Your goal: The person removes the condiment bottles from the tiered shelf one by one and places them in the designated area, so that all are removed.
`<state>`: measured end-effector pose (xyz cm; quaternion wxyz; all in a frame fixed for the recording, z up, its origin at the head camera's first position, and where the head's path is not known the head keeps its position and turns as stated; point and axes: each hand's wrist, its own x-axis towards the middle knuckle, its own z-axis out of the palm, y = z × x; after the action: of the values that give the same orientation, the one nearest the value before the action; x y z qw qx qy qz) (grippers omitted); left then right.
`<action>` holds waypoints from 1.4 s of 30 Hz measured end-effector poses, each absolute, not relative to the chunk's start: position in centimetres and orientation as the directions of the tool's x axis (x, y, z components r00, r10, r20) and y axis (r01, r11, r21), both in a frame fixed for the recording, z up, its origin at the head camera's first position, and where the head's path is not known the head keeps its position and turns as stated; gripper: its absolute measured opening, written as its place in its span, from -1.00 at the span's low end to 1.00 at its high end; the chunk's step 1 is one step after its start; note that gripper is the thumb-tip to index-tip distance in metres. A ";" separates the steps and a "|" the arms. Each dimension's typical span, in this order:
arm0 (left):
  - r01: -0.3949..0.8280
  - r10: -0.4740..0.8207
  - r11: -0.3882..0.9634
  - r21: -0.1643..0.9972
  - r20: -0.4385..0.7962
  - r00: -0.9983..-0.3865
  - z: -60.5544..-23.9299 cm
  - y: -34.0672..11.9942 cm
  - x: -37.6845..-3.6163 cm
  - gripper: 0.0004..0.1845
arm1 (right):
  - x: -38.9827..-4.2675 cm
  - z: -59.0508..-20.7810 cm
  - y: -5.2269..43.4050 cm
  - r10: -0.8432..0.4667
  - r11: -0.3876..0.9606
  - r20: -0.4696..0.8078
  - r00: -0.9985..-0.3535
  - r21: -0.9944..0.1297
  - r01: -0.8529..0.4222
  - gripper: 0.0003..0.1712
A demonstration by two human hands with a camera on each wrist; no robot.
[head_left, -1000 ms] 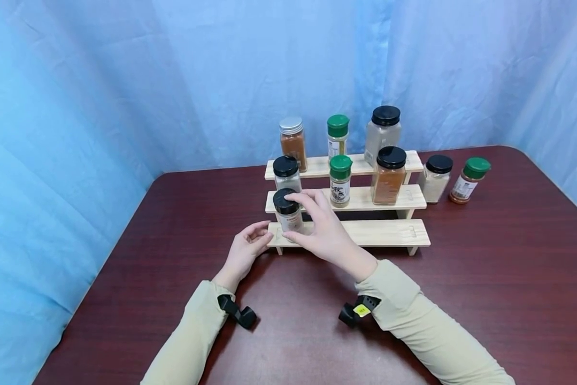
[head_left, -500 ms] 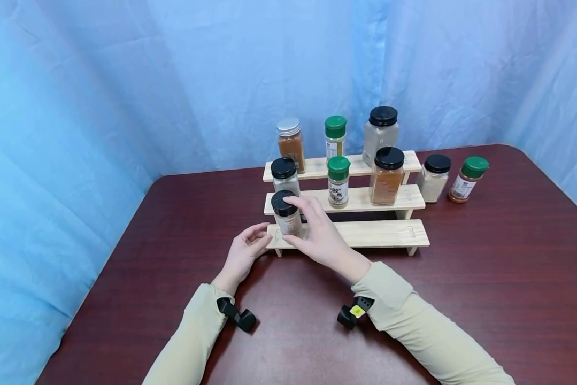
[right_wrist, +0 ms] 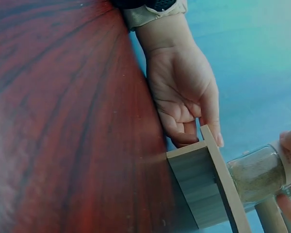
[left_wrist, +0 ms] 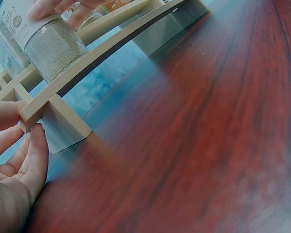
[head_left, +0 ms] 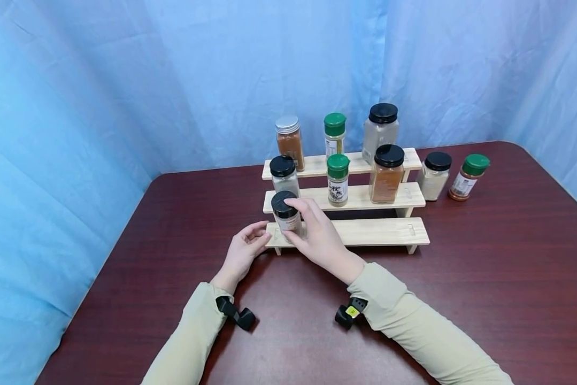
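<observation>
My right hand point(head_left: 321, 239) grips a spice jar point(head_left: 285, 206) with a black lid and a white label, fingers at the lid and thumb low on its side. It stands at the left end of the lowest step of a three-step wooden rack point(head_left: 365, 233). Pale powder shows through the jar's glass point(left_wrist: 56, 46) in the left wrist view, its base right at the board. My left hand point(head_left: 241, 252) pinches the left end of that same step; the left wrist view has one finger over the board's corner point(left_wrist: 35, 112) and another fingertip under it.
Several jars stand on the upper steps, among them a green-capped jar point(head_left: 338, 179), a black-lidded orange one point(head_left: 386, 179) and a silver-lidded one point(head_left: 290, 141). Right of the rack, a pale-powder jar point(head_left: 434, 179) and a green-capped bottle point(head_left: 465, 179) stand on the dark red table point(head_left: 485, 283). Blue curtains hang behind.
The gripped jar has settled slightly lower at the step's left end, my right hand shifting a little left with it. My left hand keeps its place; the view shifts slightly.
</observation>
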<state>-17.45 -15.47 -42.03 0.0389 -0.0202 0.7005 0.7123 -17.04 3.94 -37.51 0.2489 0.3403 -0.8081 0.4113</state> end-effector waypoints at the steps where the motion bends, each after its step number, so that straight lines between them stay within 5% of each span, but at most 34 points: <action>1: -0.082 0.027 -0.017 0.997 -0.081 -0.996 -42.0 -15.5 -17.5 -0.58 | -17.0 -37.5 3.9 -0.344 0.425 0.689 -0.637 -0.491 -0.761 -0.26; 26: -0.069 0.039 -0.025 0.997 -0.068 -0.997 -42.3 -15.5 -17.4 -0.58 | -15.9 -37.7 4.9 -0.401 0.357 0.723 -0.563 -0.442 -0.823 -0.26; 42: -0.072 0.038 -0.014 0.997 -0.072 -0.997 -42.3 -15.6 -17.5 -0.54 | -14.3 -37.1 9.0 -0.415 0.314 0.683 -0.601 -0.512 -0.799 -0.23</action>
<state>-17.50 -15.59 -42.32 0.0388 -0.0122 0.7011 0.7119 -14.31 8.99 -37.12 0.2197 0.3890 -0.7803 0.4377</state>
